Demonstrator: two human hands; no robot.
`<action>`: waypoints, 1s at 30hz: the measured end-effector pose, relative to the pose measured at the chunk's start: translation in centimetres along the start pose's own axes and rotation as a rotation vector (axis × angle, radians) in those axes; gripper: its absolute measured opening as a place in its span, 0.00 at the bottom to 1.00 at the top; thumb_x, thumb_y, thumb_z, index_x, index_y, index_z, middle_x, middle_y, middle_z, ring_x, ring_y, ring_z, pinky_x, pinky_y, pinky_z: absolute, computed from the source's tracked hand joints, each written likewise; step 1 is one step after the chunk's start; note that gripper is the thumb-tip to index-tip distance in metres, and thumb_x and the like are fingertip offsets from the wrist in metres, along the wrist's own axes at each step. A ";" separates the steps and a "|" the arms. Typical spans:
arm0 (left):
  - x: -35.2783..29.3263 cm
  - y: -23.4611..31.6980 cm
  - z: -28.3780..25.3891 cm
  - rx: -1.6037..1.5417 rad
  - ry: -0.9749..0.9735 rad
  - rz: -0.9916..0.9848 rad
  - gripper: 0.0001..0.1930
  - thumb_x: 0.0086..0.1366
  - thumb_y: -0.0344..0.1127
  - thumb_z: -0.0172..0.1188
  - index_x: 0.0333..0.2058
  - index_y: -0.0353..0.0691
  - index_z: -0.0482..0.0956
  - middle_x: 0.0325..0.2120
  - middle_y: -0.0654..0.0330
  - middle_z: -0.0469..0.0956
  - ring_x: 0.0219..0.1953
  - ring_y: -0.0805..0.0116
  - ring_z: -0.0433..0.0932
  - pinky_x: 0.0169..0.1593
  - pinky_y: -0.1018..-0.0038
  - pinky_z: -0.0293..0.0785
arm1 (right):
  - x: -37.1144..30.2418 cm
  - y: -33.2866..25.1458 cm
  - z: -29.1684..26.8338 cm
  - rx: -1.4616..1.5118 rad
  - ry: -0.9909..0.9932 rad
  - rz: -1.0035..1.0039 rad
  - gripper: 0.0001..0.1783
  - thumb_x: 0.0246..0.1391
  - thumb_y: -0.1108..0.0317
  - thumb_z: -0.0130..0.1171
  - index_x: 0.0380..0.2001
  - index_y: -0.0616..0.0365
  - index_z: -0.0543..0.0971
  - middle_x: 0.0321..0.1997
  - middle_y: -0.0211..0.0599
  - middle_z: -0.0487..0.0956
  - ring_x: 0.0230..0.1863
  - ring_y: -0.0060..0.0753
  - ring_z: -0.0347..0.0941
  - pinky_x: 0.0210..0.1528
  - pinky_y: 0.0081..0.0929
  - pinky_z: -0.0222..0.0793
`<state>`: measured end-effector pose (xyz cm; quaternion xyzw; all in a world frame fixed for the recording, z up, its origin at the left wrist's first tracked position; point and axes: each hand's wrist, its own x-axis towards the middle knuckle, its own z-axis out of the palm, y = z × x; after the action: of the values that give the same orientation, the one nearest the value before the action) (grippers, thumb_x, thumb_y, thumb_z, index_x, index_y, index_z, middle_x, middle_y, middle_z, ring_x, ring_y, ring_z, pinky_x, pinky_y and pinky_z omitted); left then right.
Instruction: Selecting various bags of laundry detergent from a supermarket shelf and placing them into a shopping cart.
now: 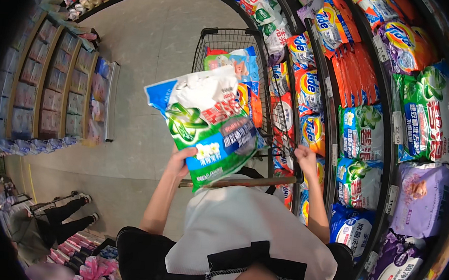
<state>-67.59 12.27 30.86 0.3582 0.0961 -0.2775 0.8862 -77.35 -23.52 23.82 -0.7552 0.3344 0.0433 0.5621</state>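
Note:
My left hand grips the lower left edge of a large bag of laundry powder. The bag is white, green and blue, and it hangs tilted above the near part of a black wire shopping cart. Several colourful bags, one of them an orange and blue bag, lie in the cart, partly hidden behind the held bag. My right hand is raised beside the shelf at the right, fingers curled in, with nothing visible in them. The cart's handle bar crosses in front of my body, below both hands.
Shelves with several rows of detergent bags curve along the right, among them a purple bag and red-orange packs. A display rack of packaged goods stands across the aisle at left. Another person is at the lower left.

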 end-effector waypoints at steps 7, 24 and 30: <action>6.4 1.1 2.6 0.067 0.117 0.095 0.25 0.45 0.24 0.55 0.44 0.32 0.59 0.38 0.52 0.68 0.39 0.61 0.70 0.43 0.68 0.68 | -0.6 1.3 1.8 -0.572 0.347 -0.458 0.16 0.38 0.73 0.54 0.35 0.64 0.70 0.28 0.45 0.73 0.30 0.38 0.70 0.33 0.27 0.65; 33.0 -2.9 -2.6 0.133 0.345 -0.087 0.10 0.48 0.26 0.49 0.31 0.31 0.65 0.27 0.54 0.70 0.27 0.64 0.72 0.34 0.69 0.72 | 0.6 2.6 2.3 -0.592 0.228 -0.073 0.09 0.37 0.67 0.53 0.22 0.61 0.68 0.22 0.42 0.71 0.27 0.46 0.68 0.28 0.37 0.63; 41.4 -3.1 -1.6 0.048 0.429 0.022 0.09 0.48 0.24 0.47 0.31 0.32 0.66 0.27 0.55 0.71 0.28 0.63 0.72 0.34 0.66 0.71 | 0.5 1.3 2.6 -0.658 0.251 0.017 0.11 0.37 0.67 0.54 0.28 0.59 0.70 0.25 0.42 0.72 0.28 0.47 0.69 0.29 0.38 0.64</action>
<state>-34.99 -5.93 12.62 0.4313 0.2719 -0.1874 0.8396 -76.92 -21.68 21.63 -0.8926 0.3751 0.0602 0.2428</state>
